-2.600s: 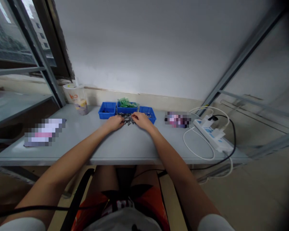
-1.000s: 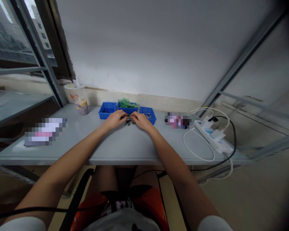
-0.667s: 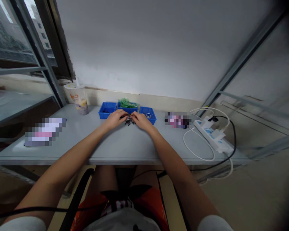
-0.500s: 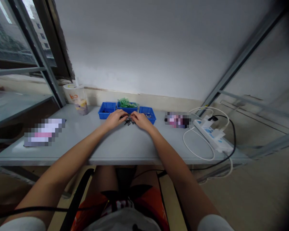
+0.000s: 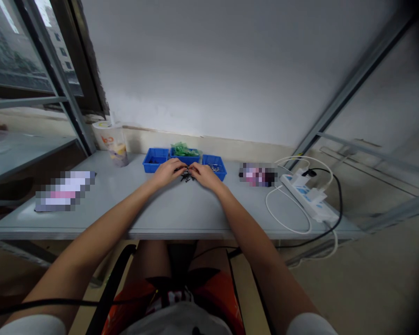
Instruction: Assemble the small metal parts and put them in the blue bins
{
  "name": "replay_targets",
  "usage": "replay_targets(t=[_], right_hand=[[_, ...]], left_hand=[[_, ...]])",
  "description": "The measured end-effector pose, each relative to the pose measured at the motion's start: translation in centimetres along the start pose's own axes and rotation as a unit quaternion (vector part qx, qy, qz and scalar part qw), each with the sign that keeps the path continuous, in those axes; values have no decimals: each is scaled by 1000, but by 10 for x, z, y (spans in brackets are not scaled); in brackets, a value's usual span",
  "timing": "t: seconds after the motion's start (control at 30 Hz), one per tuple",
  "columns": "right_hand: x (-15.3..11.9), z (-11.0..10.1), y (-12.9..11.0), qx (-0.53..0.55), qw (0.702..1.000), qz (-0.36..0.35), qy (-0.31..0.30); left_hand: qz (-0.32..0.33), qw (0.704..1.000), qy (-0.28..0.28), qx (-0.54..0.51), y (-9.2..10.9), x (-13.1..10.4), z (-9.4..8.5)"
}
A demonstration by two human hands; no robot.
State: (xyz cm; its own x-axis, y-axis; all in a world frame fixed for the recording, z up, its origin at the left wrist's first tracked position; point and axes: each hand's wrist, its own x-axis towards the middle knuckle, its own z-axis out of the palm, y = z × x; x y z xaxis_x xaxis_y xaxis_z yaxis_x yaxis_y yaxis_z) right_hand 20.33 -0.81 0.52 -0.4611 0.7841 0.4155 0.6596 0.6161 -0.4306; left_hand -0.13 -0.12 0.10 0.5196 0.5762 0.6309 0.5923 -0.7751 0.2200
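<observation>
A small pile of dark and silvery pieces [image 5: 187, 177] lies on the grey table [image 5: 181, 209], between my hands. My left hand [image 5: 168, 171] is over its left side, fingers closed at the pieces. From the right, my right hand [image 5: 202, 174] reaches in with its fingertips pinched close to the left ones. What the fingertips hold is too small to make out. Behind the hands stand a left blue bin [image 5: 155, 168] with dark bits, a middle blue bin [image 5: 194, 159] with green plastic packaging [image 5: 182, 150], and a right blue bin [image 5: 220, 174] with small metallic pieces.
A lidded plastic cup [image 5: 114, 145] stands at the back left. One blurred-out phone-like object [image 5: 66, 190] lies at the left, another [image 5: 257, 175] right of the bins. A white power strip [image 5: 309, 200] with plugs and looping cables occupies the right end.
My fingertips have shifted very slightly over the pile, and my right fingers sit a little closer to the left ones. The bins and other objects have not moved.
</observation>
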Motion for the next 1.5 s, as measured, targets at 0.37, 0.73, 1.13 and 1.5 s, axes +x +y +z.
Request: replay_targets(t=[0.37,0.73,1.13,1.5], right_hand=[[0,-3,-4,-15,1000,8,17],[0,-3,-5,-11,1000,7,16],[2,2,-5,35,999,5,5],[3,2,-11,104,994,28,21]], left_hand=[[-7,1000,-3,31,-1,0,-1],[-2,999,-4,47,-1,-1,-1],[3,998,-11,64,-1,-2,0],[20,997,-4,79,-2,-2,4]])
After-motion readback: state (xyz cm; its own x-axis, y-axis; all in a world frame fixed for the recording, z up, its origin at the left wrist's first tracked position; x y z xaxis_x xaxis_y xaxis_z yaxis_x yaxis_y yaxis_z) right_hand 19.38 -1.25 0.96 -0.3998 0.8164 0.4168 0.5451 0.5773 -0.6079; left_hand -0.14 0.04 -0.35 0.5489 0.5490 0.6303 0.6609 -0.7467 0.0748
